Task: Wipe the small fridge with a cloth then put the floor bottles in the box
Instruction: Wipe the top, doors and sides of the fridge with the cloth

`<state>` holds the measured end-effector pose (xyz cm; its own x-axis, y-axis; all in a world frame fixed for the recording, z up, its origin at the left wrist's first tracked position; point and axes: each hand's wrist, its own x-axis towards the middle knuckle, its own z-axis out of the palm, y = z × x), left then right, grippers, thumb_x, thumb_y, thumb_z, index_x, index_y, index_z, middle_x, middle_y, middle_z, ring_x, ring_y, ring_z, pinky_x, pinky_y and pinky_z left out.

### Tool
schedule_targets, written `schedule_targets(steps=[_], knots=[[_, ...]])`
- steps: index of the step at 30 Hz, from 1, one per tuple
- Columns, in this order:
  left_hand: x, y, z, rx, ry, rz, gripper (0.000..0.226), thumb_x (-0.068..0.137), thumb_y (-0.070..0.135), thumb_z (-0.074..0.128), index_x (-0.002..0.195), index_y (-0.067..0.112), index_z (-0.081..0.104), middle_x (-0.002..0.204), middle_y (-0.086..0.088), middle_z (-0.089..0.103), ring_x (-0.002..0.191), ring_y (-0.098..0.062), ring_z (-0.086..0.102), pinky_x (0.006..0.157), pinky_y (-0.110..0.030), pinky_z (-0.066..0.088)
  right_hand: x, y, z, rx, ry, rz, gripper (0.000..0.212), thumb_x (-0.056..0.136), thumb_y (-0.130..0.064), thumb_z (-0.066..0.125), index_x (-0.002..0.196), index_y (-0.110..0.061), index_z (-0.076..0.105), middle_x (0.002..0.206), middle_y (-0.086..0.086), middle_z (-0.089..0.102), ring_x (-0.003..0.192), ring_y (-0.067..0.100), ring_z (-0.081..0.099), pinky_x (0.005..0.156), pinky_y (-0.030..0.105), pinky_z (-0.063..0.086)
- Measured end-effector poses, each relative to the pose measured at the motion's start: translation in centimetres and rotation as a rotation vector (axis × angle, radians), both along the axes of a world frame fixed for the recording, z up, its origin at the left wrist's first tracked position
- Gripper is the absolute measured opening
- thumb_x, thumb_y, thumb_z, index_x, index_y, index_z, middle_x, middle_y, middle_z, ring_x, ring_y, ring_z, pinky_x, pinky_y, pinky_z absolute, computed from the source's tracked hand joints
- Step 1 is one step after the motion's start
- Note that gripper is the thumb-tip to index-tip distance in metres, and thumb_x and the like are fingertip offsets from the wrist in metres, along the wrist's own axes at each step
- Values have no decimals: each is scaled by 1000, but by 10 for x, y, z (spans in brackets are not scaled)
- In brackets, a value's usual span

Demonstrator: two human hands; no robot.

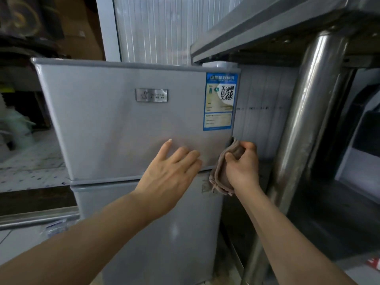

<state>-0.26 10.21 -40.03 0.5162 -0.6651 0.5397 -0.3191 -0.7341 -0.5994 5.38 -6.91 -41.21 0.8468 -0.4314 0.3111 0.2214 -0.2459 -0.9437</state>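
Observation:
A small grey two-door fridge [115, 124] fills the middle of the view, with a metal badge and a blue energy label on its upper door. My left hand [170, 171] lies flat against the lower part of the upper door, fingers straight. My right hand [242, 165] grips a bunched brownish cloth [221, 175] at the right edge of the upper door, near the seam between the two doors. No bottles or box are in view.
A steel table with a thick shiny leg [304, 124] stands close on the right of the fridge, its shelf [257, 36] overhanging. White ribbed panels [160, 27] rise behind. A tiled floor [26, 161] and dark clutter lie to the left.

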Motion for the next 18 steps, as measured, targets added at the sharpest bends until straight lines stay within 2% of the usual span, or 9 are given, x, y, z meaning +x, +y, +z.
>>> schedule_targets(steps=[5, 8, 9, 12, 15, 18], knots=[[3, 6, 42, -126, -74, 56, 57, 56, 9, 62, 113, 12, 62, 130, -11, 55, 118, -32, 50, 102, -57, 34, 1, 2, 38, 6, -55, 1, 28, 91, -5, 57, 107, -23, 43, 105, -4, 50, 96, 10, 49, 81, 15, 37], [4, 10, 73, -215, -138, 103, 67, 52, 5, 70, 117, 13, 58, 140, -14, 45, 125, -34, 34, 106, -57, 22, 2, 7, 67, 9, -110, -53, 24, 92, -7, 57, 105, -22, 43, 103, -5, 49, 93, 9, 48, 66, 3, 37], [5, 13, 82, -246, -153, 123, 68, 52, 4, 70, 118, 13, 56, 143, -15, 42, 127, -34, 32, 106, -56, 19, 1, 8, 74, 9, -114, -63, 23, 92, -8, 57, 106, -21, 44, 102, -6, 48, 93, 8, 46, 69, 4, 37], [7, 22, 106, -308, -144, 189, 74, 57, 3, 70, 127, 15, 49, 148, -17, 33, 133, -37, 27, 108, -58, 16, -1, 9, 89, 0, -120, -55, 23, 94, -10, 55, 112, -19, 45, 103, -7, 47, 94, 8, 46, 79, 19, 38], [9, 29, 115, -294, -86, 250, 82, 67, 12, 71, 140, 20, 35, 147, -17, 32, 134, -36, 28, 110, -57, 14, -6, 9, 107, -6, -145, -50, 19, 95, -10, 52, 109, -19, 44, 108, -3, 53, 104, 14, 53, 81, 24, 42], [10, 29, 115, -275, -74, 262, 82, 69, 16, 72, 141, 22, 32, 142, -16, 35, 131, -36, 32, 109, -56, 17, -10, 6, 123, -19, -211, -149, 22, 95, -12, 52, 115, -20, 48, 118, 0, 54, 109, 18, 55, 78, 24, 43]])
